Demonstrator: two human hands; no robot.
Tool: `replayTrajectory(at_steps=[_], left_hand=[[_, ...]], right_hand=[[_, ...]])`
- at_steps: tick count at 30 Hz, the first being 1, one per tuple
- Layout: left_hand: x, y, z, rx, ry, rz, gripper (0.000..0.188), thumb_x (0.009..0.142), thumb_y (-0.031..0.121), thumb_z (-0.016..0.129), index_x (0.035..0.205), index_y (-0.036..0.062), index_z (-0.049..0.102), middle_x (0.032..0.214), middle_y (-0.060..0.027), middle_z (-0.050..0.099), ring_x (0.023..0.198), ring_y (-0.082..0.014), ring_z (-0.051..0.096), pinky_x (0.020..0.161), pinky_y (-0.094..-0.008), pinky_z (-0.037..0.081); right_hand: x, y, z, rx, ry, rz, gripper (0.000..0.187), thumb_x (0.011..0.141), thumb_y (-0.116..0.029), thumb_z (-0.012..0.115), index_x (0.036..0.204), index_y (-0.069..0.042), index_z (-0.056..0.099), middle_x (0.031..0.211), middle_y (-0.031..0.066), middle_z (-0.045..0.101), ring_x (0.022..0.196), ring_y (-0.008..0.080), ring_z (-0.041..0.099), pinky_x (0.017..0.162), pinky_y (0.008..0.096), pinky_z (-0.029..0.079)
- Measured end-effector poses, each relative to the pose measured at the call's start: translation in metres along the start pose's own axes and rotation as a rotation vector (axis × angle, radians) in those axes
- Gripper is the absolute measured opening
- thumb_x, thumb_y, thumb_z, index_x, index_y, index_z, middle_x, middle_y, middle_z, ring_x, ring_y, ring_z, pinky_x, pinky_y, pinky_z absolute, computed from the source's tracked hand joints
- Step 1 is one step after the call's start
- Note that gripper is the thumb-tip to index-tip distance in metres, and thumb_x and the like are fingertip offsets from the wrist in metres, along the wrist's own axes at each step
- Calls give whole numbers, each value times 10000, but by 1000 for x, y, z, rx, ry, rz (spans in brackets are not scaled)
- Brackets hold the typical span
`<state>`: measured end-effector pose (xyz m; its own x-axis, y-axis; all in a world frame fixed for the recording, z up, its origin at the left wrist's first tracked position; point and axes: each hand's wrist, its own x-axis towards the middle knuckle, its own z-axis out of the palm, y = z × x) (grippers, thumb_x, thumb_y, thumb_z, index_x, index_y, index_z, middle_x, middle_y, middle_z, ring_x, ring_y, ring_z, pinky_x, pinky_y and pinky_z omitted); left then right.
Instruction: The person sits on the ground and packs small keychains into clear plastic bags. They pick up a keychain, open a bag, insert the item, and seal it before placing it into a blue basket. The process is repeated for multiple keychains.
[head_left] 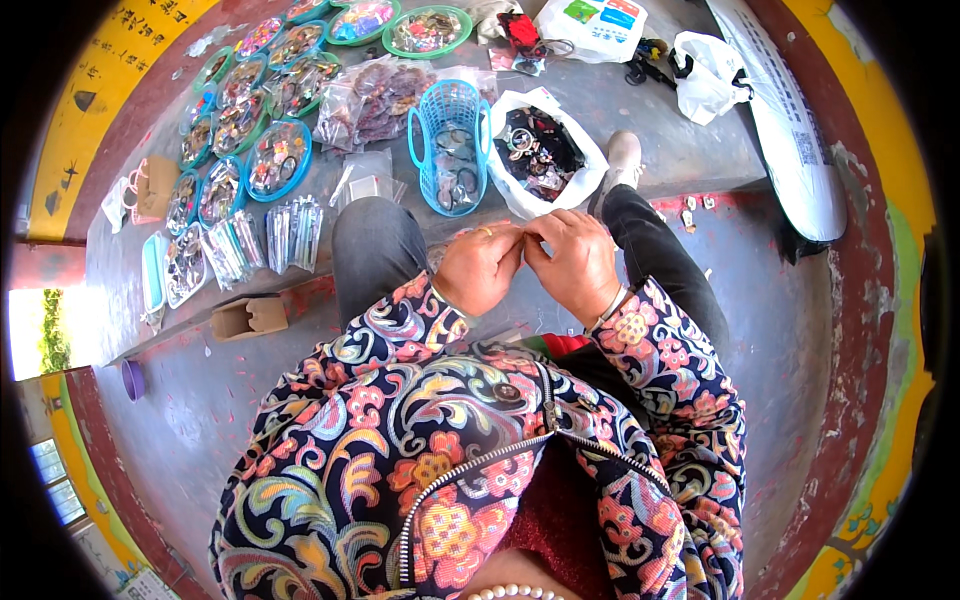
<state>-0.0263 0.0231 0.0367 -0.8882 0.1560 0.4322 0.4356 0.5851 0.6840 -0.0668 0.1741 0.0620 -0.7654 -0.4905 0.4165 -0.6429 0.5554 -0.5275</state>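
My left hand (478, 268) and my right hand (576, 262) meet in front of my knees, fingertips pinched together. Whatever lies between the fingers is hidden or too small to name. A ring shows on the left hand and a bracelet on the right wrist. Just beyond the hands stands an open white plastic bag (592, 165), filled with dark small accessories, some of them ring-shaped. To its left is a light blue plastic basket (428, 180) with two handles, holding loops and small packed items.
Round trays (305, 172) of small goods crowd the ledge at the left. Clear packets (293, 235) and plastic bags (385, 105) lie nearer. A small cardboard box (248, 318) sits below the ledge. White bags (705, 85) and a long white board (785, 130) are at the right.
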Motion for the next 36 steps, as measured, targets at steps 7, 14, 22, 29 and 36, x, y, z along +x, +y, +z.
replayTrajectory(at_steps=[7, 14, 22, 29, 36], left_hand=[[-1, 2, -5, -152, -50, -186, 162, 801, 43, 551, 941, -17, 607, 840, -153, 632, 783, -217, 628, 679, -271, 477], [-3, -9, -5, -677, -41, -497, 223, 868, 96, 513, 988, -81, 577, 908, -127, 632, 805, -148, 605, 718, -280, 503], [0, -8, -15, -1143, 77, -843, 231, 874, 105, 496, 993, -87, 550, 988, -157, 586, 915, -225, 588, 770, -292, 501], [-3, -16, -15, -1184, 64, -873, 197, 864, 98, 517, 961, -66, 565, 943, -129, 593, 870, -212, 598, 718, -280, 509], [-7, -11, -15, -1157, 21, -878, 211, 871, 114, 505, 973, -62, 562, 923, -139, 605, 884, -212, 599, 749, -280, 494]], right_hand=[[4, 2, -3, 228, -7, 174, 71, 649, -74, 596, 711, -41, 609, 683, 97, 596, 641, 269, 587, 572, 336, 464], [14, 30, -16, 593, -131, 446, 62, 722, -71, 601, 734, -14, 623, 610, 9, 583, 564, 35, 520, 521, 201, 432], [30, 93, -91, 523, 47, 416, 94, 762, -48, 563, 789, 31, 607, 684, 1, 566, 638, 58, 502, 607, 187, 402], [-11, 199, -161, 332, 168, 670, 179, 793, -134, 555, 872, 10, 626, 728, 30, 605, 668, 110, 547, 612, 227, 426], [-49, 272, -165, -383, 217, 856, 204, 707, -67, 525, 837, -77, 682, 806, 45, 661, 730, 166, 613, 629, 286, 462]])
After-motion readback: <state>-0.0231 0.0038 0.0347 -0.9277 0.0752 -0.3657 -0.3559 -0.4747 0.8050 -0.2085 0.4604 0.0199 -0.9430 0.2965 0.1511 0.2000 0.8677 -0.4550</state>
